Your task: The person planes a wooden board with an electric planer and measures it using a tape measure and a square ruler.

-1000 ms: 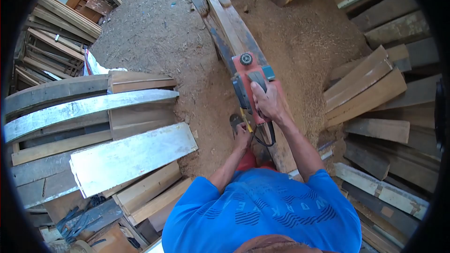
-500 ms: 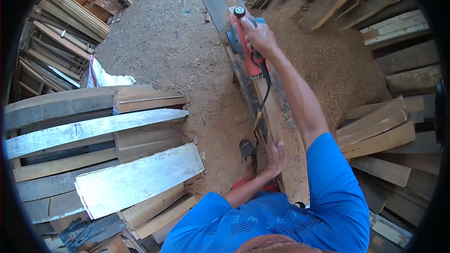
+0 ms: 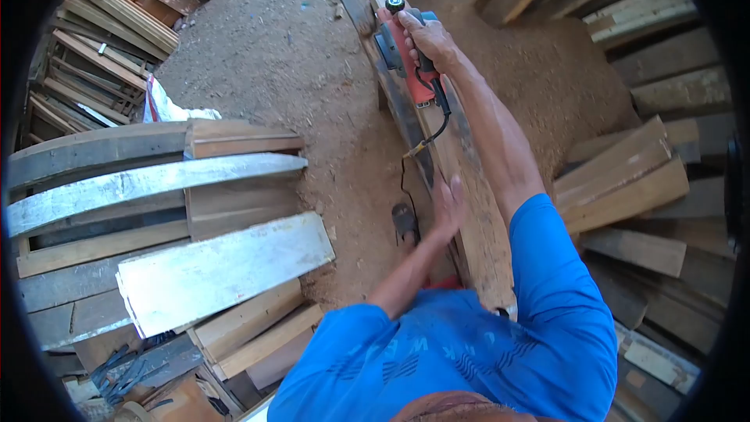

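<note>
My right hand (image 3: 431, 41) is wrapped round the handle of a red and grey electric planer (image 3: 420, 87), far out along a narrow wooden piece (image 3: 447, 141). That piece lies lengthwise on a long worn bench plank (image 3: 488, 242). From the planer's rear a black cord (image 3: 445, 116) loops down to a yellowish connector and on towards the ground. Nearer my body, my left hand (image 3: 448, 205) rests against the left side of the wooden piece, its fingers stretched out and slightly blurred.
Stacked boards, a broad white-painted one (image 3: 226, 270) among them, lie on the left. More planks (image 3: 625, 172) fan out on the right beside a sawdust heap (image 3: 539, 86). A white sack (image 3: 168, 105) is at upper left. My sandalled foot (image 3: 405, 221) stands left of the bench.
Over the last second the planer and my right hand have moved away along the wood. My left hand has gone from the cord to the wood's side, and most recently slid farther forward.
</note>
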Tool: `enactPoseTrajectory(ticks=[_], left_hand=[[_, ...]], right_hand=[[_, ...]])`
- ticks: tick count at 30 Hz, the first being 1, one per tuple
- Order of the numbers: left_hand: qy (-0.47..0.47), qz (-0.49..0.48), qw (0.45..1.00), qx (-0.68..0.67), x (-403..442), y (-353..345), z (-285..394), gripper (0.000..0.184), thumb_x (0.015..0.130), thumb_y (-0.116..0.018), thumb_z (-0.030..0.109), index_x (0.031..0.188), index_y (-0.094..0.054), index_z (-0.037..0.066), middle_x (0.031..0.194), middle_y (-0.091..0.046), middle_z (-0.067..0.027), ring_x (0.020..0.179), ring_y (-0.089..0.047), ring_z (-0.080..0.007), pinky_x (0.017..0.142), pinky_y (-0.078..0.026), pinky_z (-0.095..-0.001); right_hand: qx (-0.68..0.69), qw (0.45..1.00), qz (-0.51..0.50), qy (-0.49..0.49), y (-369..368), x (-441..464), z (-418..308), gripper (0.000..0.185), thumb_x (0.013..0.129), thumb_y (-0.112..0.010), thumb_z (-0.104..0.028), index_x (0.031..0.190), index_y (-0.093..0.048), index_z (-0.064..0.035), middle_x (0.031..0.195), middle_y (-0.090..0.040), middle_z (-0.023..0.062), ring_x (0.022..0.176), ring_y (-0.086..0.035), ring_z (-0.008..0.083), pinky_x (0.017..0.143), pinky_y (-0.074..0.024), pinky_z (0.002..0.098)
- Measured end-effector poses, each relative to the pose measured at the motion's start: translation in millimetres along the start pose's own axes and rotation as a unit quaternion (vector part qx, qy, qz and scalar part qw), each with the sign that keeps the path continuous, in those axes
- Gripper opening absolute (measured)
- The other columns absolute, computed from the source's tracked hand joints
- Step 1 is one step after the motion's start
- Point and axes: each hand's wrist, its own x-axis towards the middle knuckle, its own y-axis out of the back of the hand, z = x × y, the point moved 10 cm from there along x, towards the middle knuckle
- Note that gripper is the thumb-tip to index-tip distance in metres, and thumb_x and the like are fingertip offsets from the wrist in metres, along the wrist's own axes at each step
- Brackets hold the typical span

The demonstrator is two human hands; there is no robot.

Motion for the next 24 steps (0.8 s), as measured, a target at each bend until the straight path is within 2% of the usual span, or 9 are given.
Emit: enactPoseTrajectory(ticks=[3, 6, 8, 9, 12, 14, 19, 22, 24], left_hand=[[0.064, -0.141, 0.987, -0.054, -36.1, -6.8, -30.9, 0.048, 0.102, -0.053, 0.023, 0.138, -0.047, -0.009, 0.125, -0.064, -0.029, 0.113, -0.064, -0.0436, 0.099, -0.048, -0.0449], [0.181, -0.338, 0.915, 0.127, -131.4, 5.6, -42.6, 0.046, 0.102, -0.057, 0.026, 0.136, -0.053, -0.005, 0.123, -0.067, -0.0248, 0.113, -0.066, -0.0353, 0.097, -0.049, -0.0423], [0.188, -0.429, 0.882, -0.043, -202.7, 9.4, -44.9, 0.049, 0.102, -0.061, 0.032, 0.135, -0.055, -0.005, 0.123, -0.067, -0.0223, 0.116, -0.064, -0.0287, 0.099, -0.048, -0.0403], [0.187, -0.465, 0.856, -0.129, -232.7, 10.2, -48.4, 0.051, 0.103, -0.062, 0.034, 0.135, -0.056, -0.004, 0.123, -0.068, -0.021, 0.118, -0.062, -0.0254, 0.1, -0.047, -0.0394], [0.29, -0.654, 0.698, 0.004, -336.8, 6.1, -199.6, 0.041, 0.104, -0.057, 0.03, 0.135, -0.062, 0.005, 0.121, -0.07, -0.0148, 0.108, -0.066, -0.022, 0.093, -0.052, -0.0367], [0.236, -0.667, 0.692, 0.143, -329.1, 17.7, -142.7, 0.04, 0.104, -0.056, 0.03, 0.135, -0.061, 0.006, 0.123, -0.069, -0.0128, 0.111, -0.064, -0.02, 0.095, -0.052, -0.036], [0.143, -0.725, 0.652, 0.169, -349.8, 6.9, -100.3, 0.039, 0.102, -0.061, 0.029, 0.132, -0.061, 0.004, 0.121, -0.068, -0.0112, 0.113, -0.062, -0.0189, 0.097, -0.051, -0.0365], [0.096, -0.78, 0.617, 0.038, -382.9, -26.0, -89.8, 0.039, 0.1, -0.064, 0.028, 0.13, -0.061, 0.002, 0.119, -0.067, -0.0106, 0.113, -0.061, -0.0189, 0.098, -0.05, -0.0371], [0.069, -0.805, 0.588, -0.043, -399.8, -39.7, -77.9, 0.039, 0.099, -0.066, 0.027, 0.128, -0.061, 0.001, 0.118, -0.067, -0.0103, 0.113, -0.061, -0.0188, 0.099, -0.05, -0.0375]], right_hand=[[0.003, 1.0, -0.004, -0.01, 20.0, -87.6, 31.1, 0.047, 0.099, -0.062, -0.051, 0.085, -0.062, -0.0064, 0.065, -0.057, 0.0004, 0.052, -0.055, 0.0109, 0.047, -0.0458, 0.0294], [-0.024, 0.999, 0.007, -0.022, 39.1, -200.5, 58.8, 0.05, 0.099, -0.062, -0.052, 0.083, -0.062, -0.0043, 0.064, -0.058, 0.0014, 0.053, -0.056, 0.0117, 0.048, -0.0454, 0.0308], [-0.054, 0.998, 0.013, -0.033, 52.1, -275.2, 75.4, 0.042, 0.101, -0.061, -0.043, 0.078, -0.062, -0.0069, 0.067, -0.059, -0.0011, 0.054, -0.055, 0.0086, 0.049, -0.0435, 0.0291], [-0.055, 0.998, 0.004, -0.027, 56.5, -313.0, 83.7, 0.041, 0.101, -0.059, -0.042, 0.08, -0.063, -0.0067, 0.066, -0.058, -0.0012, 0.054, -0.055, 0.0087, 0.049, -0.0434, 0.0292], [-0.062, 0.997, -0.036, -0.018, 67.7, -421.0, 126.8, 0.038, 0.103, -0.055, -0.041, 0.088, -0.063, -0.0065, 0.064, -0.056, -0.0012, 0.051, -0.054, 0.0091, 0.048, -0.043, 0.0295], [-0.097, 0.994, -0.043, -0.032, 77.0, -495.4, 147.2, 0.042, 0.102, -0.056, -0.039, 0.12, -0.062, -0.0015, 0.085, -0.065, 0.0069, 0.075, -0.063, 0.0173, 0.068, -0.0509, 0.0355], [-0.05, 0.994, -0.02, -0.097, 81.0, -595.6, 188.0, 0.05, 0.098, -0.06, -0.041, 0.119, -0.061, 0.0045, 0.094, -0.068, 0.0161, 0.085, -0.067, 0.0222, 0.077, -0.0536, 0.0383], [-0.105, 0.989, 0.071, 0.074, 76.2, -564.4, 165.5, 0.041, 0.101, -0.057, -0.043, 0.101, -0.058, -0.0021, 0.066, -0.054, -0.0005, 0.053, -0.051, 0.009, 0.048, -0.0434, 0.0292], [-0.074, 0.996, 0.051, 0.029, 65.9, -526.3, 166.5, 0.04, 0.102, -0.057, -0.043, 0.098, -0.058, -0.0033, 0.066, -0.053, -0.0014, 0.053, -0.05, 0.0083, 0.047, -0.0427, 0.029]])
